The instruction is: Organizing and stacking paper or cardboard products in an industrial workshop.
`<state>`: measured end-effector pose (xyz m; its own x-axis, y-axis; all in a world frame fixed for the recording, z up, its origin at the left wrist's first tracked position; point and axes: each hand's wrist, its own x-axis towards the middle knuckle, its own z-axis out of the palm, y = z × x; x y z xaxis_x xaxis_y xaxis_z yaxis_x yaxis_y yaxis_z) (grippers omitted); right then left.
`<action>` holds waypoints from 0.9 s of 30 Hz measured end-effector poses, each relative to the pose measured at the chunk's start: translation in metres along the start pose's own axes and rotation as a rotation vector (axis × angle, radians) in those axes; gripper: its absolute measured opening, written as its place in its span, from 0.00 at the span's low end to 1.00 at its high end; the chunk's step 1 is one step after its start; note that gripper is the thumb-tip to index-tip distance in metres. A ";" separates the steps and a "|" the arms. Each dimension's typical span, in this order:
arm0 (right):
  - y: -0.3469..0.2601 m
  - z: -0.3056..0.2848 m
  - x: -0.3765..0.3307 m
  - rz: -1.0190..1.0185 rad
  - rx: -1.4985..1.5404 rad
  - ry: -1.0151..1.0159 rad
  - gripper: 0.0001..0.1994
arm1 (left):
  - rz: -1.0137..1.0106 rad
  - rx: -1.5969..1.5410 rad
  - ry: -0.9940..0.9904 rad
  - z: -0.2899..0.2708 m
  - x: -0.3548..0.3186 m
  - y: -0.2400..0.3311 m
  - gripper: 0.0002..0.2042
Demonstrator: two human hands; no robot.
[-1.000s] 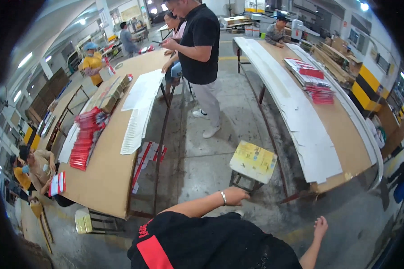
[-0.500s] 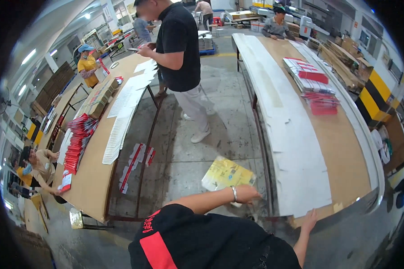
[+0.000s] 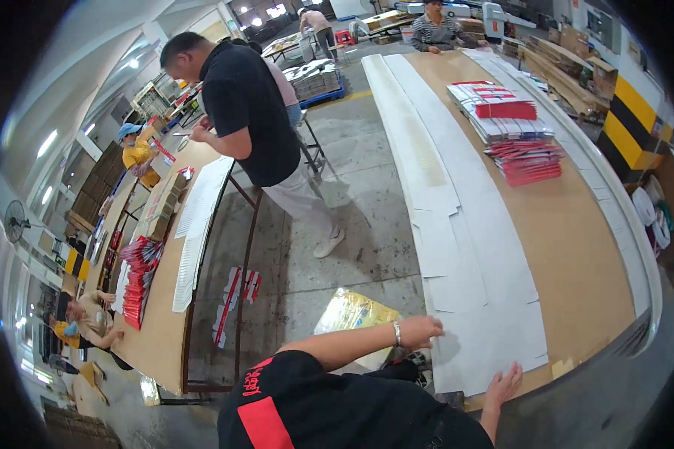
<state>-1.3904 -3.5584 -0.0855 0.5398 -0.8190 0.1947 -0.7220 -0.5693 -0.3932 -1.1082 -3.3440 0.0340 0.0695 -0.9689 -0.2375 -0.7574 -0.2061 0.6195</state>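
Observation:
Long white paper sheets (image 3: 487,329) overlap in a band along the right-hand table (image 3: 577,314), their edges stepped. My left hand (image 3: 421,331), with a silver bracelet at the wrist, hovers by the left edge of the near sheets. Its fingers are curled inward, and whatever they may hold is hidden. Over the near right part of the sheets is my right hand (image 3: 504,385), fingers stretched out and apart, holding nothing visible; whether it touches the paper I cannot tell.
Red-and-white printed pieces (image 3: 513,135) are piled farther up this table. A yellow wrapped package (image 3: 356,310) lies low beside my left arm. Across the aisle, a person in a black shirt (image 3: 247,112) stands by another table (image 3: 161,329) holding white sheets and red packs.
The view has shifted. My right hand has moved from the table's near edge in over the sheets, and my left hand is now at their left edge. The standing person appears farther left.

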 end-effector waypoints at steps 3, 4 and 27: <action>-0.010 -0.003 0.000 0.022 -0.017 -0.059 0.30 | 0.107 0.154 0.102 -0.003 0.048 -0.024 0.24; -0.010 -0.002 0.001 0.031 -0.020 -0.053 0.30 | 0.116 0.156 0.097 -0.008 0.064 -0.027 0.24; -0.014 0.006 -0.009 -0.020 -0.092 0.080 0.23 | 0.069 0.001 0.178 0.047 0.039 -0.018 0.25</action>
<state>-1.3827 -3.5430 -0.0872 0.5205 -0.8087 0.2740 -0.7502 -0.5864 -0.3056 -1.1222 -3.3711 -0.0220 0.1315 -0.9896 -0.0584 -0.7647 -0.1388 0.6292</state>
